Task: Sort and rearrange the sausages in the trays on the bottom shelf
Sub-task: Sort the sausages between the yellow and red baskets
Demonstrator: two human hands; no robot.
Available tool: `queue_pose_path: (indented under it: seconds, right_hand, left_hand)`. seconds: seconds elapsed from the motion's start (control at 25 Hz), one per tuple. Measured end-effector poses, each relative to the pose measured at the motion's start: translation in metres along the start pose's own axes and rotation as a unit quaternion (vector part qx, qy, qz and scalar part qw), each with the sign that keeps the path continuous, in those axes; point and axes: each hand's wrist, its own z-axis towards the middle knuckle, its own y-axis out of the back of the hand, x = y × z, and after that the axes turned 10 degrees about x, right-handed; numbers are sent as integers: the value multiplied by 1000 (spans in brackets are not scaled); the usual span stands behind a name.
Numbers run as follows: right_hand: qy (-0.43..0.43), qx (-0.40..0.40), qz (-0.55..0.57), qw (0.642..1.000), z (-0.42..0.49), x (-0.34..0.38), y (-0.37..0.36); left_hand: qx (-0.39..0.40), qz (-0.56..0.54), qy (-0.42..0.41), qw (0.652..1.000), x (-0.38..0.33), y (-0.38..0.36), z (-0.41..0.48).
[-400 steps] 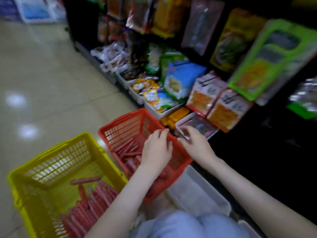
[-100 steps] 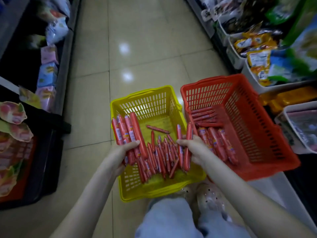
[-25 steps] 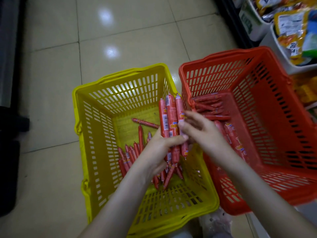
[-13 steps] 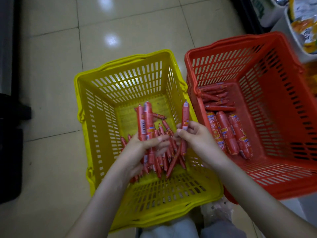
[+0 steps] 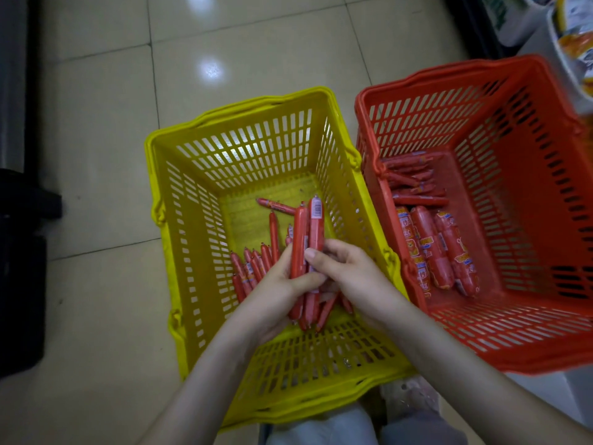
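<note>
Over the yellow basket [image 5: 244,107], the left hand [image 5: 276,292] and right hand [image 5: 356,277] both curl their fingers round an upright bundle of sausages [image 5: 308,232], while at three o'clock the red basket [image 5: 449,72] holds thicker sausages [image 5: 433,248].

Yellow basket [image 5: 189,239]: far end open — loose sausages [image 5: 253,268] crowd near end; red basket [image 5: 475,226]: right half open.

A shop aisle: a yellow shopping basket [image 5: 250,146] sits on glossy floor tiles [image 5: 96,123], a red basket [image 5: 433,120] just right of it, packaged goods [image 5: 574,43] shelved farther right.
</note>
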Motion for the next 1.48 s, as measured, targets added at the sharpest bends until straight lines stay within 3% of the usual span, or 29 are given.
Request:
queue_pose_path:
  seconds: [0.12, 0.2, 0.32, 0.4, 0.48, 0.6, 0.68, 0.76, 0.88, 0.96, 1.04, 1.16, 1.36, 1.48]
  right_hand:
    - [49, -64, 25, 996, -6, 11, 14]
    - [106, -139, 6, 985, -11, 23, 32]
    - [152, -203, -190, 949, -17, 37, 70]
    - [140, -235, -404, 873, -18, 40, 102]
    - [119, -271, -546, 784, -12, 42, 134]
    - [50, -290, -674, 678, 12, 45, 165]
    - [38, -272, -718, 640, 22, 48, 167]
    - [109, -274, -706, 644, 24, 48, 146]
    - [214, -199, -619, 729, 15, 33, 89]
    - [203, -118, -603, 763, 10, 8, 55]
    - [163, -96, -628, 755, 9, -20, 41]
    - [113, -97, -657, 739, 1, -36, 41]
    - [118, -146, -676, 712, -50, 1, 42]
    - [102, -199, -679, 699, -112, 45, 38]
  left_hand:
    - [49, -8, -7, 999, -9, -6, 5]
    - [25, -1, -6, 1000, -18, -9, 10]
    - [-48, 53, -20, 997, -26, -12, 19]
    - [-65, 26, -16, 997, -26, -15, 26]
    - [-60, -27, -9, 998, -25, -20, 29]
    - [-49, -73, -21, 996, -19, -29, 30]
    - [-53, -62, -29, 996, -13, -32, 31]
    - [-56, -38, -41, 997, -9, -34, 32]
    - [-71, 0, -72, 995, -2, -30, 38]
    - [-100, 50, -64, 992, 12, -21, 41]
    - [-145, 167, -9, 975, 31, -5, 42]
    - [-173, 355, 101, 913, 50, 11, 31]
    - [-171, 500, -26, 849, 6, -30, 4]
    - [-124, 569, -128, 802, -30, -85, -16]
